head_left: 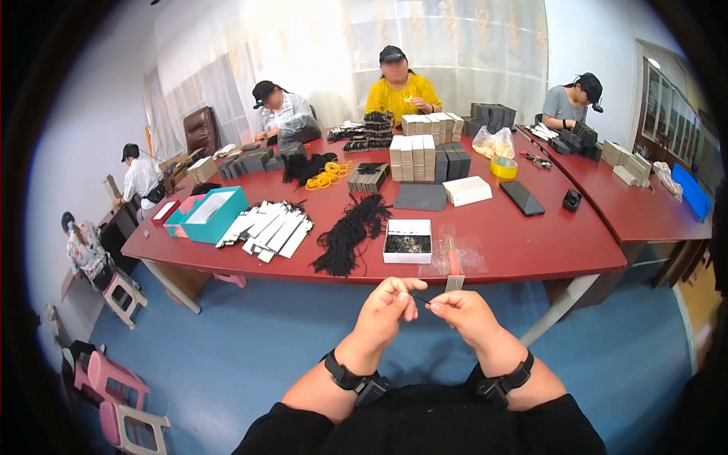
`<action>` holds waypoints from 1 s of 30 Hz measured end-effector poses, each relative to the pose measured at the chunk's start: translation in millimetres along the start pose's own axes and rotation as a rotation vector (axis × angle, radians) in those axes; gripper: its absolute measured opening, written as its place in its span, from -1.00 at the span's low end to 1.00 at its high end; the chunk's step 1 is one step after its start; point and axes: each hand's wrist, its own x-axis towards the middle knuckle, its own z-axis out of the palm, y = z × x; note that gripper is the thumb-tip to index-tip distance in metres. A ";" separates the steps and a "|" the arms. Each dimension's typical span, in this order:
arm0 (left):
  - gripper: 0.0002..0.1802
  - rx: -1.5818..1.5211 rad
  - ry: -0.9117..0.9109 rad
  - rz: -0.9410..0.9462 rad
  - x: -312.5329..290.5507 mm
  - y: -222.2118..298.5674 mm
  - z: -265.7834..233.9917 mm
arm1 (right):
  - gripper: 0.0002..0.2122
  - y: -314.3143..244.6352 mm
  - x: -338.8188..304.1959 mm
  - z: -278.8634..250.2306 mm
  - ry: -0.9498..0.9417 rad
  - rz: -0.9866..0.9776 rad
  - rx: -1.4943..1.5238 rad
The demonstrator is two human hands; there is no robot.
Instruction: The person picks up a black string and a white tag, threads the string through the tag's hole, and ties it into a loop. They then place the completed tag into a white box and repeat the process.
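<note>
My left hand (385, 311) and my right hand (470, 312) are close together just off the table's near edge. A thin black cord (420, 298) runs between them. Both hands pinch it between thumb and fingers. Beyond them on the table stands an open white box (407, 254) with small dark and gold-coloured bits inside. A heap of black cords (350, 235) lies left of this box. On its right is a clear plastic bag (474, 262), with a red-and-grey flat object (454, 265) jutting over the edge.
The red table (523, 254) carries white card strips (269, 231), a teal box (208, 212), stacked grey-and-white boxes (413, 159), yellow tape (503, 167) and a phone (522, 198). Several people work around the tables. Pink-and-white stools (133, 425) stand at lower left.
</note>
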 end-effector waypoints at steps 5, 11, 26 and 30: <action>-0.89 -0.428 -0.178 -0.253 -6.9 0.5 -8.0 | -0.82 7.1 -19.6 -20.4 -0.017 0.052 0.161; -0.93 0.832 -0.298 0.015 -2.9 2.5 -11.6 | -0.75 20.8 -16.8 -47.2 0.001 -0.351 0.529; -0.91 1.106 -0.314 -0.053 -7.4 -28.6 -12.9 | -0.82 61.1 15.6 -40.3 0.039 -0.623 0.077; -0.90 0.954 -0.468 -0.208 -11.8 -7.5 -7.9 | -0.79 87.8 0.9 -44.8 0.273 -0.398 -0.067</action>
